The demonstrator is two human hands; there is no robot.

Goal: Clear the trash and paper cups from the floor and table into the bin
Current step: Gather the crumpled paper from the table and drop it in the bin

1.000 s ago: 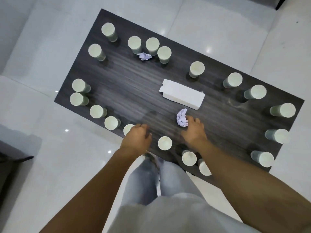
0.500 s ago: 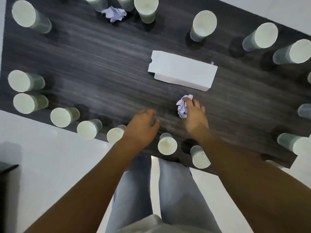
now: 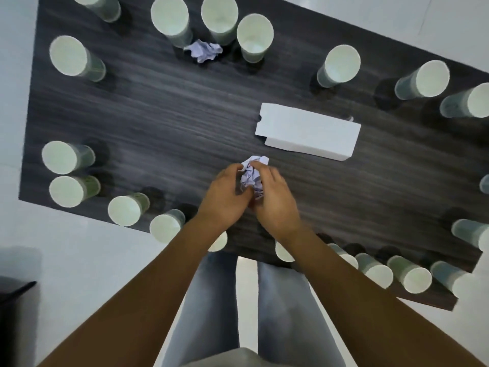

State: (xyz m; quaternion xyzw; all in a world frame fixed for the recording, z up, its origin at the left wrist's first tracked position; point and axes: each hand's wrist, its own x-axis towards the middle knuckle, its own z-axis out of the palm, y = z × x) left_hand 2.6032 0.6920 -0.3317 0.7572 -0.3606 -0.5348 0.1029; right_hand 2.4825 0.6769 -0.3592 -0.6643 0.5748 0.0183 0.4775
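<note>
Both hands, left hand (image 3: pixel 225 197) and right hand (image 3: pixel 275 200), are clamping their grip around a crumpled paper ball (image 3: pixel 251 176) near the tabletop's (image 3: pixel 172 123) near edge, beside a white box (image 3: pixel 309 133).

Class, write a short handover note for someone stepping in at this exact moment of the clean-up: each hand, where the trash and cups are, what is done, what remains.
Left hand and right hand: both grip one crumpled paper ball above the table.
Second paper wad lies among the far cups.
White box lies mid-table.
Paper cups stand upright around the table's edge.
Done: one ball picked up; nothing visibly binned.
Left: bin this ball, then the wad, the box and all the cups. The bin is not clearly in view.
</note>
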